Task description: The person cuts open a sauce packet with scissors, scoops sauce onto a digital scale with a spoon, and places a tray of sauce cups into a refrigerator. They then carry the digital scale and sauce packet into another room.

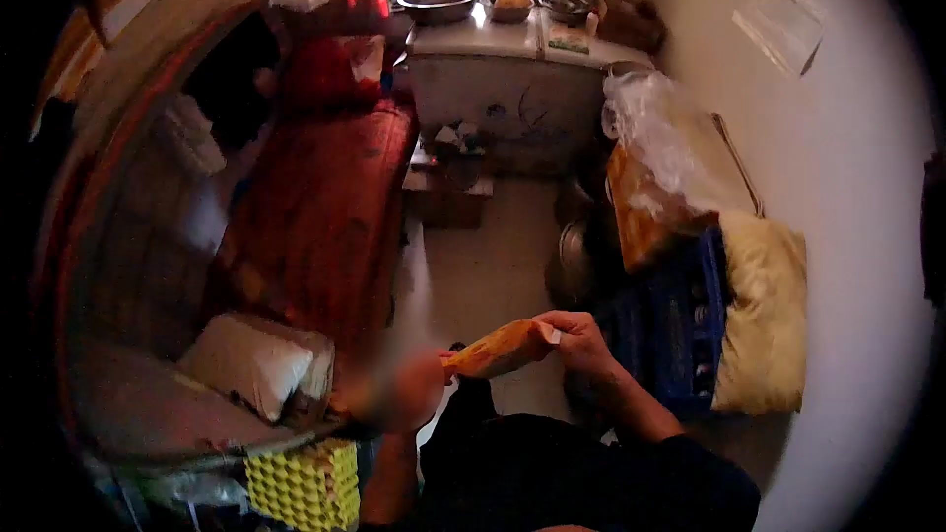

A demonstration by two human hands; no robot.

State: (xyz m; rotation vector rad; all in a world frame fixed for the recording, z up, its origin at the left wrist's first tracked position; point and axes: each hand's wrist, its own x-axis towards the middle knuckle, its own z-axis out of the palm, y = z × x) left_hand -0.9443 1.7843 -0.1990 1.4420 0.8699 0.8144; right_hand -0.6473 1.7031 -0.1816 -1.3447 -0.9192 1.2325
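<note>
An elongated orange-brown thing (498, 350), perhaps a packet or a folded cloth, is stretched between my two hands in front of my body. My right hand (579, 337) is closed on its right end, where a small pale edge shows by the fingers. At the left end, my left hand (416, 389) is closed on it with the fingertips; much of this hand is blurred. The thing slopes slightly, its right end farther from me than its left. Its exact kind I cannot make out.
A red-covered bed (315, 197) runs along the left, with a pale pillow (246, 365) near me. Yellow egg trays (304, 485) stand at lower left. To the right are a blue crate (665, 330) and a yellow cushion (764, 315). A metal basin (439, 2) sits on the white chest (503, 89).
</note>
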